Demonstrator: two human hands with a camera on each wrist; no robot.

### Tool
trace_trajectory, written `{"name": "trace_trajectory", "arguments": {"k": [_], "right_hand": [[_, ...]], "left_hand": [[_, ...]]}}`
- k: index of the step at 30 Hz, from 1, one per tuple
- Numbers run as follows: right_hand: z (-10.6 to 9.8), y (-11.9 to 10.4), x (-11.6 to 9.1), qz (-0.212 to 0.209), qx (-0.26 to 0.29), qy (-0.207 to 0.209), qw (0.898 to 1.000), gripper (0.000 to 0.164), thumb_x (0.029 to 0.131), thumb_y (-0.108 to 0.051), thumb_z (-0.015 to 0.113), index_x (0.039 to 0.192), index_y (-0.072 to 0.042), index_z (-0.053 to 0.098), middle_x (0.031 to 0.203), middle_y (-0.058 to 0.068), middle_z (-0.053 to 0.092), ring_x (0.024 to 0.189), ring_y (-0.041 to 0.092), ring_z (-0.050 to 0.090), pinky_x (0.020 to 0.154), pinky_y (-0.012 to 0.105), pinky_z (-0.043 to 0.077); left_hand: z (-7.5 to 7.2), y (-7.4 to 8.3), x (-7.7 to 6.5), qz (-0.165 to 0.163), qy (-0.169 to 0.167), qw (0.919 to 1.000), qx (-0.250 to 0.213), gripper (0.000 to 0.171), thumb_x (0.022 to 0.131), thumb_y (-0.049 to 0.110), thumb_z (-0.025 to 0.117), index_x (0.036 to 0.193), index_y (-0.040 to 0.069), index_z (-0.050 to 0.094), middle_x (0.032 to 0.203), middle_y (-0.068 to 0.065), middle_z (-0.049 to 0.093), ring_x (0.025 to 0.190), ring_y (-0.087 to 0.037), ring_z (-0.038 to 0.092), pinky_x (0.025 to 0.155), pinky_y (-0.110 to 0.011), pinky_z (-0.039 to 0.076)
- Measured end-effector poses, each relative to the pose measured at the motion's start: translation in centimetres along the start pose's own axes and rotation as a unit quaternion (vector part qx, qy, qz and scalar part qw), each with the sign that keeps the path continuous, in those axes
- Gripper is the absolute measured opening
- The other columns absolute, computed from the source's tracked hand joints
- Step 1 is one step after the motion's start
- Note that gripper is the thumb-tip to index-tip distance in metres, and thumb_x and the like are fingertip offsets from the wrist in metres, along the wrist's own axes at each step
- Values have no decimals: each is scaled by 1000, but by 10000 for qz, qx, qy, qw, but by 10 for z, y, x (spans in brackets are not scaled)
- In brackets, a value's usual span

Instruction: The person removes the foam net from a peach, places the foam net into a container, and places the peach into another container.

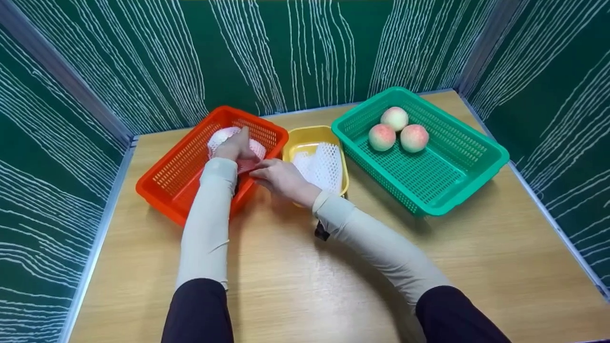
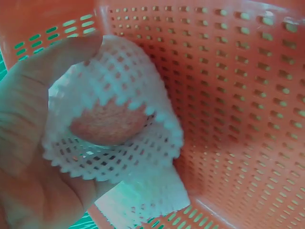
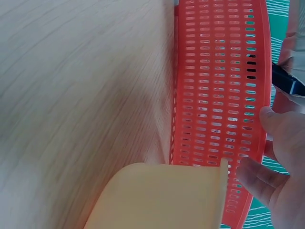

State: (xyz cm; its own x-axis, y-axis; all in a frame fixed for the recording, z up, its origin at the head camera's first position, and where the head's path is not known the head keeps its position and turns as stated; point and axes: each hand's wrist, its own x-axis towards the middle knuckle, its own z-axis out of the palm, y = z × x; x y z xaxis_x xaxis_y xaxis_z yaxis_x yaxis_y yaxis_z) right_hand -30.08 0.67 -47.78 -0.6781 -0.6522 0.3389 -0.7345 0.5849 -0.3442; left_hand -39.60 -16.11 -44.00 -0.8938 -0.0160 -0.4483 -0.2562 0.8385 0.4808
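Note:
My left hand (image 1: 237, 145) is inside the red basket (image 1: 164, 174), with thumb and fingers round a white foam net sleeve (image 2: 126, 71). A reddish peach (image 2: 109, 125) shows through the sleeve's open, zigzag-edged end. Beyond the hand, another netted round thing (image 1: 221, 138) lies in the basket. Below the held sleeve hangs more white netting (image 2: 152, 195). My right hand (image 1: 286, 178) is at the basket's right rim, thumb at the rim and two fingers bent near the outer wall. Its index fingertip is behind the rim beside the pinkish netting, and I cannot tell whether it pinches it.
A small yellow basket (image 1: 305, 135) holding flat white foam nets (image 1: 326, 166) stands right of the red one. Further right, a green basket (image 1: 429, 183) holds three bare peaches (image 1: 414, 138). Green panels with white streaks (image 1: 324, 57) close off the table's back and sides.

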Motion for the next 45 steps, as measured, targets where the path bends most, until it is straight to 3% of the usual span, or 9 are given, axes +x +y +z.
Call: {"name": "trace_trajectory", "arguments": {"k": [2, 5, 9, 15, 20, 30, 34, 38, 45], "right_hand": [[1, -1, -1, 24, 56, -5, 10000, 33, 93, -23, 67, 125, -16, 68, 120, 5, 65, 110, 18, 60, 96, 28, 46], [2, -1, -1, 48, 155, -6, 9999, 32, 92, -22, 68, 124, -15, 68, 121, 6, 65, 110, 19, 60, 96, 29, 46], [2, -1, 0, -3, 176, 16, 9998, 32, 93, -23, 66, 125, -15, 68, 122, 8, 64, 112, 21, 60, 97, 29, 45], [1, 0, 0, 54, 73, 2, 10000, 33, 95, -26, 64, 126, -15, 67, 125, 8, 63, 114, 20, 59, 98, 30, 45], [0, 1, 1, 21, -61, 22, 10000, 34, 95, -26, 64, 127, -16, 66, 126, 7, 62, 114, 20, 59, 98, 31, 45], [3, 5, -1, -32, 20, 138, 9999, 33, 95, -27, 64, 126, -17, 67, 124, 7, 64, 114, 21, 59, 98, 32, 45], [2, 5, -3, -62, -76, 146, 9998, 33, 95, -27, 64, 126, -17, 67, 127, 7, 62, 114, 22, 59, 97, 34, 46], [-3, 5, -8, -58, -142, 78, 9999, 35, 94, -28, 66, 126, -17, 67, 133, 7, 58, 115, 22, 59, 95, 34, 47], [-31, 0, -32, -178, -134, 29, 9997, 32, 96, -38, 59, 117, -16, 72, 126, 5, 62, 106, 18, 62, 90, 32, 50]], "left_hand": [[2, -3, 0, -10, 90, 9999, 68, 106, 57, 15, 93, 143, 37, 36, 132, -2, 45, 114, -30, 43, 94, -60, 43], [3, -6, 1, 242, 134, 9990, 342, 91, 56, 16, 93, 134, 28, 47, 124, -4, 51, 109, -29, 48, 95, -58, 43], [2, -8, 6, 494, 142, 9962, 707, 81, 60, 19, 92, 129, 26, 50, 119, -2, 53, 107, -27, 50, 97, -55, 42], [-2, -7, 12, 824, 124, 9901, 1130, 87, 59, 26, 92, 134, 25, 49, 119, -1, 54, 107, -26, 48, 101, -57, 38], [-10, -5, 7, 897, 92, 9882, 1240, 94, 60, 32, 91, 140, 23, 44, 124, -3, 52, 110, -27, 47, 103, -58, 35], [-27, -3, -13, 1104, 171, 9872, 1139, 100, 68, 27, 88, 151, 20, 32, 134, -6, 50, 113, -28, 46, 104, -54, 36], [-36, -3, -24, 1392, 209, 9815, 1299, 103, 69, 28, 87, 152, 18, 27, 139, -6, 46, 117, -29, 43, 107, -54, 32], [-41, 0, -36, 1694, 249, 9742, 1470, 99, 70, 30, 87, 150, 20, 29, 138, -5, 45, 116, -27, 42, 105, -53, 35], [-46, 7, -65, 2053, 389, 9633, 1686, 97, 66, 32, 89, 144, 23, 31, 135, -3, 45, 113, -24, 43, 101, -53, 40]]}}
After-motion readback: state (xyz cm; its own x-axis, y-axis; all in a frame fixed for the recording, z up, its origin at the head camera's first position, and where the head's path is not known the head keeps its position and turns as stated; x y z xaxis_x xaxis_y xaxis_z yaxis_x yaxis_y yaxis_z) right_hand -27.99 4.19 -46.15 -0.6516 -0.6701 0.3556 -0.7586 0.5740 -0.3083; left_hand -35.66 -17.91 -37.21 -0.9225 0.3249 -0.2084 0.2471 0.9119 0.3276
